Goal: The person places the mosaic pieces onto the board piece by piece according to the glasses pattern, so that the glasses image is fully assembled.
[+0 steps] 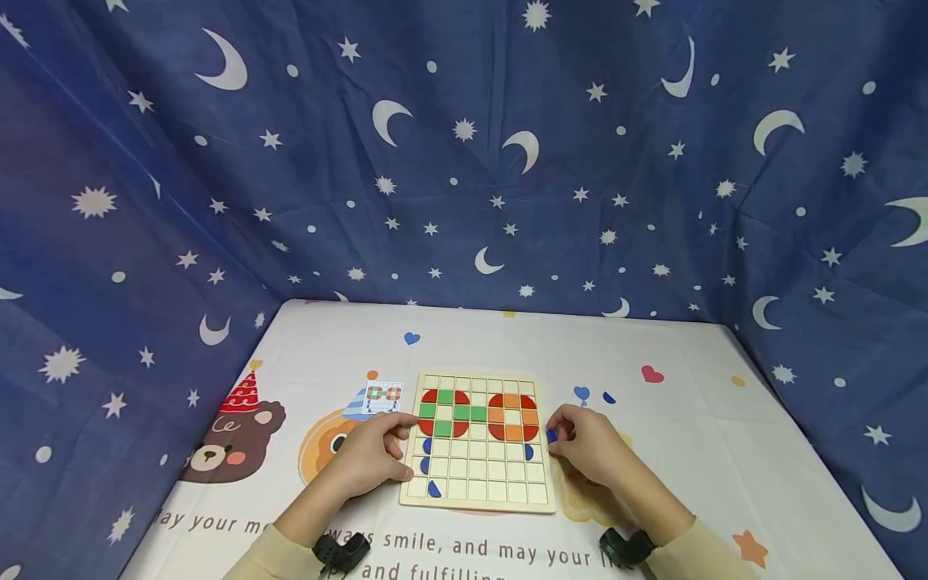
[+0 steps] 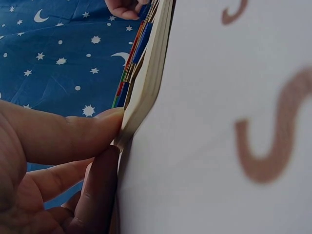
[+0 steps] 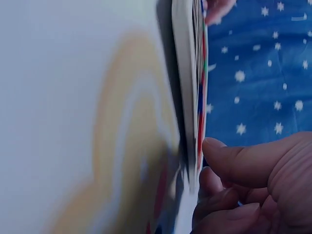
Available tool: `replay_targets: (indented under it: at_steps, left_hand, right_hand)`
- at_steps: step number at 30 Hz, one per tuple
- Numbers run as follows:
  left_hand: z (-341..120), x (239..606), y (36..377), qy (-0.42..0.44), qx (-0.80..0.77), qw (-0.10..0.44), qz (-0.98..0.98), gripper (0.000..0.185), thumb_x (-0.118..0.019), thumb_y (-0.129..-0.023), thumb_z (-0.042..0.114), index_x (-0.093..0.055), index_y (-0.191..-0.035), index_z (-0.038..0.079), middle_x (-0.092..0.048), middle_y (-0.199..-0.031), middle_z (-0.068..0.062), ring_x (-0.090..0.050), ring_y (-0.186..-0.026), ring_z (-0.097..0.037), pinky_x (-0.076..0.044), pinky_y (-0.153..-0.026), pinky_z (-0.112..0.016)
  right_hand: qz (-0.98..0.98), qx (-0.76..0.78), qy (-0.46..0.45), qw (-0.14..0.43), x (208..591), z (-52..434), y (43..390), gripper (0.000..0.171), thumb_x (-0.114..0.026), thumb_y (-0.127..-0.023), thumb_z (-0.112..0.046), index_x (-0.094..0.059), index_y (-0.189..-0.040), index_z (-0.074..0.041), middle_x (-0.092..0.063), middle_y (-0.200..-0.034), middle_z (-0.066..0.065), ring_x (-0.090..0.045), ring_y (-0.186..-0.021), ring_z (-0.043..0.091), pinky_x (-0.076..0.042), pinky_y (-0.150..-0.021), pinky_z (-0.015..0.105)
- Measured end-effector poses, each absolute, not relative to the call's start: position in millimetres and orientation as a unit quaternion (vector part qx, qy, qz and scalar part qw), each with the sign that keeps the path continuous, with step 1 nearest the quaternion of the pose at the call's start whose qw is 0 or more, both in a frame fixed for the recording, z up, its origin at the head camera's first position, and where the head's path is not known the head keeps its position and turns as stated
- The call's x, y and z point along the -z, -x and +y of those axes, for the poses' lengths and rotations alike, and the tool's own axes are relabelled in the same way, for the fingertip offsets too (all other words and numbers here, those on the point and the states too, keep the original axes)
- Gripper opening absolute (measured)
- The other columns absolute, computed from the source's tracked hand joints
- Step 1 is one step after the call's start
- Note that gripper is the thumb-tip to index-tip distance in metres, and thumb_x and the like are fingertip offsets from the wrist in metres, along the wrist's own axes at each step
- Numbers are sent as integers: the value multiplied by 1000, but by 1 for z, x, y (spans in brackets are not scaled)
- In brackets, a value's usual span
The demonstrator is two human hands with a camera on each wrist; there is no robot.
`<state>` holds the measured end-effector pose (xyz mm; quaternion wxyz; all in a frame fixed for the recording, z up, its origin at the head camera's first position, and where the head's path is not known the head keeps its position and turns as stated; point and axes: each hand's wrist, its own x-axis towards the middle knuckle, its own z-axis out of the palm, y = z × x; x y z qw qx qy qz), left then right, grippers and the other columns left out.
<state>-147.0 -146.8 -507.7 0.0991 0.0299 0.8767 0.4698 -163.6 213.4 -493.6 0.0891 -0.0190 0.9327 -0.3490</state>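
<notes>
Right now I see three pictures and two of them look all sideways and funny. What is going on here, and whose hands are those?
They are a person's two bare hands, with no machine. The big picture comes from a camera on the person's head, looking down at the table. The two funny ones come from small cameras strapped to each wrist, so close and tilted that the table looks like a wall.

On the table lies a wooden puzzle board with a grid of squares. Red, green and orange tiles make two patterns at its top, and a few blue pieces sit lower down. A small picture card lies to its left.

The left hand rests its fingers against the board's left edge. The right hand is at the right edge and seems to pinch a small blue piece.
</notes>
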Motion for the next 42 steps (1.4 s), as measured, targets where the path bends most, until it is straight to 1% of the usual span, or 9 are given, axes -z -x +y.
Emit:
replay_targets:
  at_steps: [1,5,7,12,19,24,29,35,42]
  left_hand:
    - [-147,508,147,-30,-470,99,876,77,-97,-65,-2,-72,-135,15,-62,-104,0,-57,-80,-16,-48,-73,-29]
    - [-147,508,147,-30,-472,101,875,77,-97,-65,-2,-72,-136,15,-62,-104,0,-57,-80,-16,-48,-73,-29]
    - [-148,509,147,-30,-473,102,875,77,-97,-65,-2,-71,-136,15,-62,-104,0,-57,-80,-16,-48,-73,-29]
    - [-148,508,147,-30,-472,102,875,77,-97,-65,-2,-72,-136,15,-62,-104,0,-57,-80,-16,-47,-72,-29]
    - [-148,508,147,-29,-471,100,876,77,-97,-65,-3,-72,-136,15,-62,-103,-1,-57,-79,-17,-47,-72,-29]
    - [-148,507,147,-29,-471,100,876,78,-97,-65,-3,-72,-136,15,-62,-104,-1,-57,-79,-16,-47,-72,-28]
    - [-148,508,148,-29,-468,99,878,78,-97,-64,-2,-72,-136,16,-62,-103,0,-57,-79,-16,-47,-73,-28]
    - [-148,508,148,-30,-469,98,877,78,-97,-64,-2,-72,-135,16,-62,-104,1,-57,-79,-16,-47,-73,-28]
    - [-148,508,147,-30,-469,104,877,77,-98,-65,-1,-72,-136,17,-62,-104,0,-57,-80,-16,-48,-73,-29]
  right_hand:
    - [933,348,25,88,493,211,160,24,-84,-88,-2,-69,-101,-16,-57,-79,-1,-55,-64,14,-43,-53,25]
    - [936,338,56,85,495,202,148,26,-87,-85,-4,-69,-96,-19,-57,-77,-5,-53,-70,10,-41,-65,24]
    - [934,340,67,88,496,199,142,28,-89,-84,-4,-69,-94,-19,-57,-76,-6,-53,-69,9,-41,-66,24]
    - [936,333,69,92,499,192,133,29,-90,-81,-5,-68,-91,-21,-56,-75,-7,-52,-70,9,-40,-67,24]
    - [936,331,68,101,500,192,131,30,-92,-80,-10,-69,-92,-23,-57,-75,-7,-53,-69,10,-41,-65,25]
    - [935,338,67,87,496,197,129,27,-89,-82,-6,-68,-89,-22,-57,-76,-7,-53,-71,9,-41,-68,25]
    - [939,326,68,90,497,195,128,25,-87,-85,-7,-68,-84,-23,-55,-74,-7,-52,-70,9,-40,-66,24]
    - [941,317,73,92,498,190,128,25,-90,-83,-12,-68,-84,-24,-55,-73,-7,-51,-68,9,-40,-65,25]
    - [936,333,63,95,494,198,131,24,-88,-84,-9,-70,-86,-24,-57,-75,-7,-53,-72,9,-41,-68,25]
